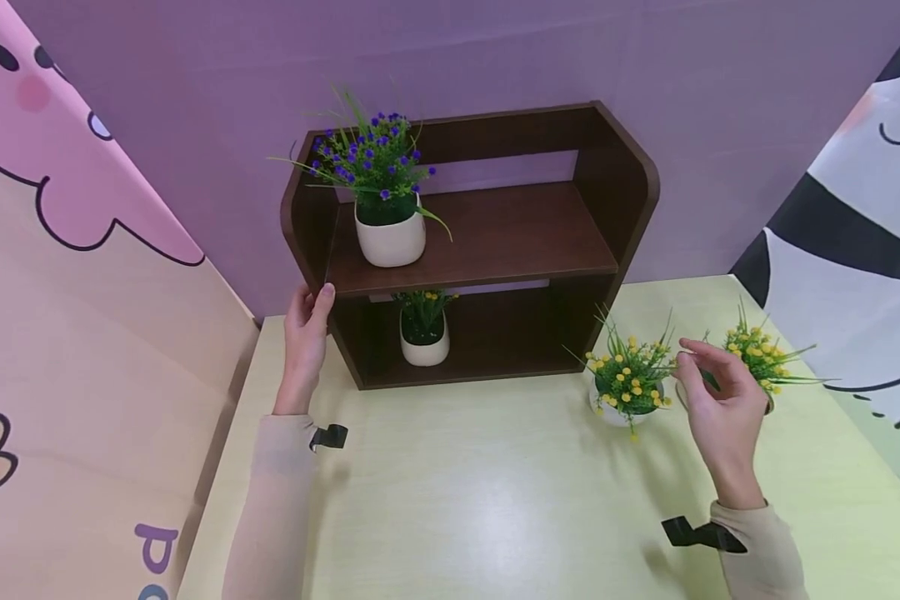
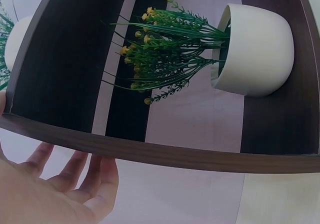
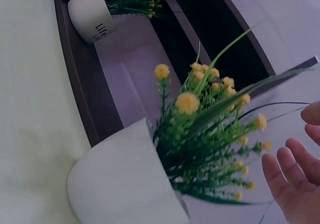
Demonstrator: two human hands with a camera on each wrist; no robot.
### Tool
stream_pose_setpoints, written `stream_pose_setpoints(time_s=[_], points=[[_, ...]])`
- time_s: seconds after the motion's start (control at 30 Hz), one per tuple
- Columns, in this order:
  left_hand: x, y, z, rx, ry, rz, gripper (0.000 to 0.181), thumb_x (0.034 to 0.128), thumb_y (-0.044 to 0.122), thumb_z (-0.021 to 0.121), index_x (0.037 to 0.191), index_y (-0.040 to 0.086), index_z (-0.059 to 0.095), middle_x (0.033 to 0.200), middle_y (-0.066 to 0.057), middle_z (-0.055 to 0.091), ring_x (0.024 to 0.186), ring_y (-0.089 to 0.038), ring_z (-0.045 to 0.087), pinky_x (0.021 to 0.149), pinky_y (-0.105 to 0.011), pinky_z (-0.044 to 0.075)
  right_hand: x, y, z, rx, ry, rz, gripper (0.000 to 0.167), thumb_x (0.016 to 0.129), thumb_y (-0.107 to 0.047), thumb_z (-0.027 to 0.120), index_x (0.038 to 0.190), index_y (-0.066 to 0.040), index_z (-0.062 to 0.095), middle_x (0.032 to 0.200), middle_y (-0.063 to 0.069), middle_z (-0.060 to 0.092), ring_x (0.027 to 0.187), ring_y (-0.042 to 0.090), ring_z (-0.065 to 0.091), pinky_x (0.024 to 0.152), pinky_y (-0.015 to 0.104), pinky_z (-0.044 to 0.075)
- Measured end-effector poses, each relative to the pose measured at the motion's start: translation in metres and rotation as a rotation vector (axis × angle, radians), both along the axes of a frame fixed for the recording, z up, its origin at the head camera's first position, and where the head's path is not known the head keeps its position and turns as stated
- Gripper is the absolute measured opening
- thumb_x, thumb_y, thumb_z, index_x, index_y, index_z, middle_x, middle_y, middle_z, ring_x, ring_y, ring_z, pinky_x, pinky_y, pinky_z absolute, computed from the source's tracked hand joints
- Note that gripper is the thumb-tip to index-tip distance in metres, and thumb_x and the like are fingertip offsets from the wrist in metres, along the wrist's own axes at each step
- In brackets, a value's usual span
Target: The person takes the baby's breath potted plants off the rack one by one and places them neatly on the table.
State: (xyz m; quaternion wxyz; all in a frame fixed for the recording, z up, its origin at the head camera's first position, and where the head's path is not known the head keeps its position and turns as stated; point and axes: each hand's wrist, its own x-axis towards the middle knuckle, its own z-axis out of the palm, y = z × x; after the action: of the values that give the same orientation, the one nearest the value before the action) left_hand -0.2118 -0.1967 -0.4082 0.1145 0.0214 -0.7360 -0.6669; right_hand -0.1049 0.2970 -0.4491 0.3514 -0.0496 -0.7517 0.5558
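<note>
A shelf (image 1: 487, 280) stands on the table (image 1: 457, 483) before a backdrop (image 1: 480, 58), holding one potted plant (image 1: 387, 200) at upper left and a second potted plant (image 1: 423, 333) at lower left. The left hand (image 1: 305, 346) grips its left side; to the shelf's right, a third potted plant (image 1: 628, 385) and, farther right, a fourth potted plant (image 1: 757, 354) sit near the right hand (image 1: 726, 412).

From here R hand (image 1: 726, 408) hides pt of far-R plant (image 1: 756, 354), mid-R of head view; upper shelf (image 1: 510, 233) covers top of lower plant (image 1: 423, 315), ctr; blue letter (image 1: 153, 589) cut off, btm L.
</note>
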Motion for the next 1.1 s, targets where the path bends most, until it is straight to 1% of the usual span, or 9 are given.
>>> stream_pose_setpoints(time_s=[0.2, 0.37, 0.5, 0.63, 0.77, 0.9, 1.03, 1.1], points=[[-0.001, 0.0, -0.001, -0.002, -0.02, 0.002, 0.06, 0.1104, 0.046, 0.053, 0.157, 0.01, 0.042, 0.159, -0.016, 0.049, 0.149, -0.032, 0.046, 0.126, -0.056, 0.038, -0.008, -0.008, 0.01, 0.027, 0.016, 0.04, 0.027, 0.101, -0.006, 0.069, 0.125, 0.006, 0.073, 0.097, -0.018, 0.073, 0.083, -0.002, 0.072, 0.072, 0.008, 0.055], [-0.001, 0.0, 0.0, -0.012, -0.03, -0.005, 0.062, 0.1104, 0.047, 0.053, 0.158, 0.009, 0.04, 0.161, -0.016, 0.047, 0.15, -0.032, 0.045, 0.126, -0.056, 0.038, -0.014, -0.014, 0.025, 0.043, 0.035, 0.088, 0.027, 0.103, -0.006, 0.067, 0.127, 0.006, 0.071, 0.11, -0.016, 0.075, 0.086, -0.001, 0.073, 0.075, 0.01, 0.057], [0.0, 0.0, 0.001, -0.021, -0.033, -0.002, 0.063, 0.1106, 0.047, 0.053, 0.159, 0.009, 0.039, 0.161, -0.017, 0.046, 0.15, -0.032, 0.045, 0.125, -0.055, 0.038, -0.021, -0.021, 0.042, 0.069, 0.015, 0.123, 0.03, 0.104, -0.009, 0.067, 0.132, 0.001, 0.07, 0.121, -0.014, 0.074, 0.093, 0.001, 0.073, 0.082, 0.01, 0.057], [0.0, -0.001, 0.0, -0.02, -0.031, 0.007, 0.064, 0.1104, 0.047, 0.053, 0.16, 0.009, 0.039, 0.161, -0.016, 0.047, 0.149, -0.032, 0.045, 0.125, -0.054, 0.039, -0.029, -0.027, 0.055, 0.082, -0.013, 0.147, 0.033, 0.104, -0.012, 0.068, 0.136, -0.004, 0.069, 0.126, -0.011, 0.073, 0.098, 0.001, 0.073, 0.085, 0.009, 0.056], [0.002, -0.002, -0.002, -0.019, -0.025, 0.022, 0.064, 0.1102, 0.046, 0.054, 0.16, 0.008, 0.04, 0.162, -0.017, 0.047, 0.15, -0.032, 0.046, 0.125, -0.053, 0.04, -0.037, -0.033, 0.063, 0.076, -0.036, 0.168, 0.035, 0.103, -0.013, 0.069, 0.138, -0.005, 0.068, 0.126, -0.012, 0.073, 0.103, -0.001, 0.072, 0.086, 0.009, 0.055], [0.005, -0.003, -0.004, -0.024, -0.033, 0.039, 0.065, 0.1111, 0.044, 0.053, 0.162, 0.006, 0.038, 0.164, -0.019, 0.046, 0.15, -0.034, 0.046, 0.124, -0.054, 0.042, -0.043, -0.035, 0.068, 0.064, -0.055, 0.186, 0.037, 0.104, -0.016, 0.069, 0.14, -0.007, 0.067, 0.127, -0.015, 0.071, 0.108, 0.001, 0.07, 0.087, 0.01, 0.055], [0.007, -0.004, -0.007, -0.026, -0.036, 0.034, 0.062, 0.1123, 0.042, 0.051, 0.16, 0.003, 0.04, 0.16, -0.02, 0.048, 0.145, -0.034, 0.049, 0.119, -0.056, 0.046, -0.049, -0.035, 0.075, 0.057, -0.062, 0.189, 0.038, 0.103, -0.017, 0.07, 0.141, -0.012, 0.067, 0.133, -0.01, 0.07, 0.114, 0.002, 0.068, 0.089, 0.011, 0.053], [0.007, -0.005, -0.009, -0.027, -0.032, 0.025, 0.058, 0.1127, 0.04, 0.051, 0.157, 0.003, 0.044, 0.157, -0.02, 0.051, 0.142, -0.032, 0.051, 0.116, -0.055, 0.048, -0.053, -0.034, 0.079, 0.062, -0.058, 0.188, 0.039, 0.103, -0.016, 0.071, 0.141, -0.015, 0.066, 0.135, -0.008, 0.07, 0.116, 0.002, 0.067, 0.09, 0.011, 0.053]])
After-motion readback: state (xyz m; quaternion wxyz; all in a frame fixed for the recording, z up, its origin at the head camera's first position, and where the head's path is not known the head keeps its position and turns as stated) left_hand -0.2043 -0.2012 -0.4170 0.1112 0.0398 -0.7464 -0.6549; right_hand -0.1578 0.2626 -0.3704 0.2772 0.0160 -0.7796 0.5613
